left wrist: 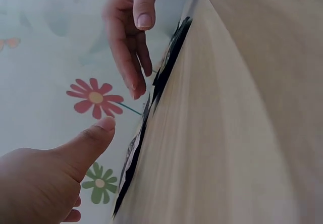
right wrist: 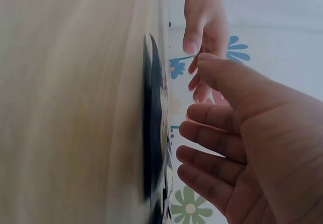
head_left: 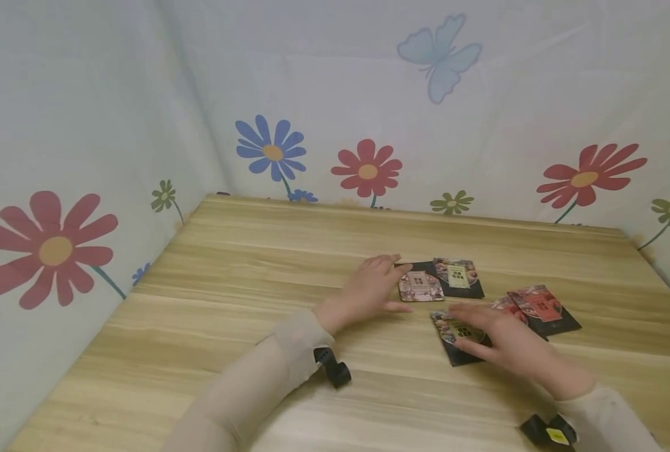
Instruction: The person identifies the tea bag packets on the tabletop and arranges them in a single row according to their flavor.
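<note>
- pink-labelled card, flat and dark with a printed food picture (head_left: 421,287): lies on the pale wood-grain table (head_left: 199,289), and is the landmark here.
- left hand (head_left: 371,285): at the left edge of the pink-labelled card, fingers spread loosely and thumb held apart, nothing gripped — whether a fingertip touches the card, i cannot tell.
- right hand (head_left: 501,333): to the right of the pink-labelled card and nearer the person; fingers gently bent, thumb apart, nothing held. the right wrist view shows the palm side with an open gap.
- dark flat card with a yellow-green label (head_left: 458,277): just right of the pink-labelled card, their edges meeting.
- second yellow-green-labelled dark card (head_left: 460,329): nearer the person than the pink-labelled card, partly hidden by the right hand.
- dark flat card with a red label (head_left: 546,307): well to the right of the pink-labelled card, overlapping a partly hidden red-patterned card (head_left: 514,309).
- two black wrist devices (head_left: 334,369): at the beige sleeves (head_left: 244,389), both nearer the person than the pink-labelled card.
- white cloth printed with flowers and a blue butterfly (head_left: 312,81): hangs beyond the pink-labelled card.
</note>
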`<state>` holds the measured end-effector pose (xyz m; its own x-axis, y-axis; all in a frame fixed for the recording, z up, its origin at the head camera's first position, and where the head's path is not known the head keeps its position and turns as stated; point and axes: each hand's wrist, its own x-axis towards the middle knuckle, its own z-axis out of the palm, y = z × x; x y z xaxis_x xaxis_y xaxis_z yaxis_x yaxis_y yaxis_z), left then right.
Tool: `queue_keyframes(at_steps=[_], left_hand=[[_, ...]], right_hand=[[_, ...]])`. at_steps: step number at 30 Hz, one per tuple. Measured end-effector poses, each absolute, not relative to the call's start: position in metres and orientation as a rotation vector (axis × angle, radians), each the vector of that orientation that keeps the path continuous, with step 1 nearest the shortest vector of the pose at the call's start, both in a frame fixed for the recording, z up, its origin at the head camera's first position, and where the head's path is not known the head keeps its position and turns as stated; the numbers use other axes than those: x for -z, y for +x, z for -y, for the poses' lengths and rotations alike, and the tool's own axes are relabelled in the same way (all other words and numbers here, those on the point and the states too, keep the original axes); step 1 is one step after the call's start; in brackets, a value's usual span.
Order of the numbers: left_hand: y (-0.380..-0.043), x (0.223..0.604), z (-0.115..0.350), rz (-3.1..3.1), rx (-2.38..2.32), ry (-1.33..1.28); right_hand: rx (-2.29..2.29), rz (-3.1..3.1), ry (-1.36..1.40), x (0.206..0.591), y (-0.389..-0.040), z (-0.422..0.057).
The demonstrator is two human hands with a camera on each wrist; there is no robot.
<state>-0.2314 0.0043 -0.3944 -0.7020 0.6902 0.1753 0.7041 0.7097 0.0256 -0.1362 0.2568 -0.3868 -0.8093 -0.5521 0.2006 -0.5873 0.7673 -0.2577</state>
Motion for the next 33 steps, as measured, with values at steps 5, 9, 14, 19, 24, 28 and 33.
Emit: queue_keyframes(at_steps=[5, 9, 14, 19, 24, 28, 33], left_hand=[[-0.234, 0.400, -0.014, 2.775, 0.167, -1.097], [-0.236, 0.401, -0.023, 2.788, 0.183, -1.115], [-0.237, 0.403, -0.034, 2.806, 0.188, -1.125], [-0.239, 0.406, -0.044, 2.834, 0.205, -1.125], [-0.240, 0.409, -0.047, 2.890, 0.216, -1.128], [-0.241, 0.410, -0.047, 2.902, 0.177, -1.144], [-0.241, 0.411, -0.046, 2.894, 0.181, -1.162]], right_hand=[[-0.444, 2.839, 0.937, 0.389, -0.135, -0.254], [-0.418, 2.864, 0.923, 0.390, -0.134, -0.253], [-0.392, 2.890, 0.915, 0.390, -0.134, -0.253], [-0.381, 2.899, 0.923, 0.390, -0.134, -0.252], [-0.386, 2.908, 0.938, 0.391, -0.135, -0.252], [-0.395, 2.908, 0.946, 0.392, -0.135, -0.253], [-0.383, 2.918, 0.953, 0.393, -0.135, -0.254]])
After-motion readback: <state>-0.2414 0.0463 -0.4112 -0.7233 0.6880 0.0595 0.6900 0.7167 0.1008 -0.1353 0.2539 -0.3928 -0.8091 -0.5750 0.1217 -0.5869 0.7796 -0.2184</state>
